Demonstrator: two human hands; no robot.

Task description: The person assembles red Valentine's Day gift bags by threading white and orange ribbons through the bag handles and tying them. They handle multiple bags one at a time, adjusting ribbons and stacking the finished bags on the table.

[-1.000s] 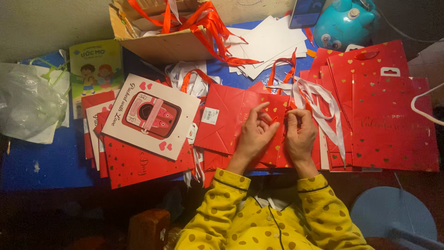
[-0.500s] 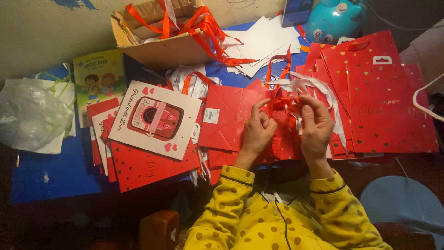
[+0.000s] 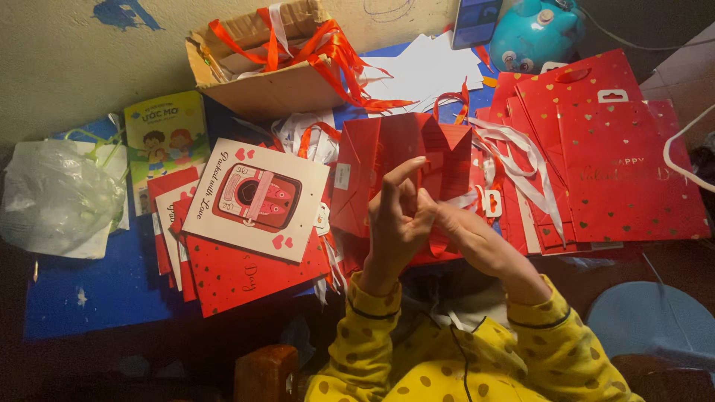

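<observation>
Looking down from the head view, both hands meet over a folded red paper bag (image 3: 406, 160) lying on the cluttered blue table (image 3: 97, 298); the left hand (image 3: 398, 223) rises from a yellow dotted sleeve (image 3: 365, 335), index finger raised, the other fingers curled in against the bag's lower edge, pinching something I cannot make out; the right hand (image 3: 469, 234) reaches in from the right, its fingertips closed against the left hand at the same spot; a stack of red gift bags (image 3: 618, 164) lies to the right, a white heart-printed card (image 3: 257, 197) to the left, and a cardboard box of red ribbons (image 3: 275, 67) beyond.
</observation>
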